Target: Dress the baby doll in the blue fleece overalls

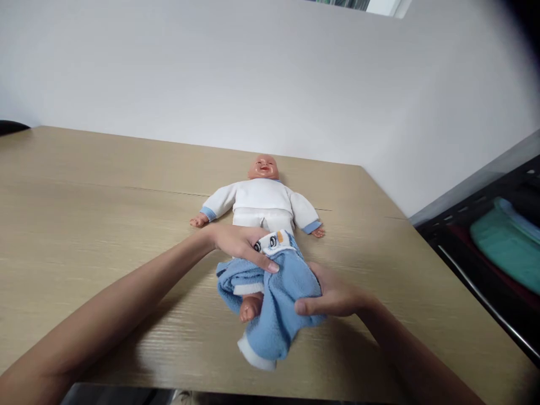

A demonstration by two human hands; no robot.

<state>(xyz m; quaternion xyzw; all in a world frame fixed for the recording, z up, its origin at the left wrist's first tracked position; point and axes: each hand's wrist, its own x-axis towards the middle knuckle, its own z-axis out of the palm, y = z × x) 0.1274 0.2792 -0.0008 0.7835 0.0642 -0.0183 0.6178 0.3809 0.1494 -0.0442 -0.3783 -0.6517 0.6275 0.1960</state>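
Observation:
A baby doll (262,194) lies on its back on the table, head toward the wall, dressed in a white top with blue cuffs. Blue fleece trousers (282,304) with white cuffs are around its lower legs. One bare doll foot (250,307) pokes out of the left trouser leg; the other foot is hidden inside the fabric. My left hand (242,244) grips the trousers near their patterned upper part, thumb on top. Lower on the right, my right hand (331,292) pinches the side of the other trouser leg between thumb and fingers.
The wooden table (105,225) reaches back to a white wall (189,73). Beyond its right edge stands a black rack (459,264) holding a teal item (506,242). A dark object (12,127) shows at the far left edge.

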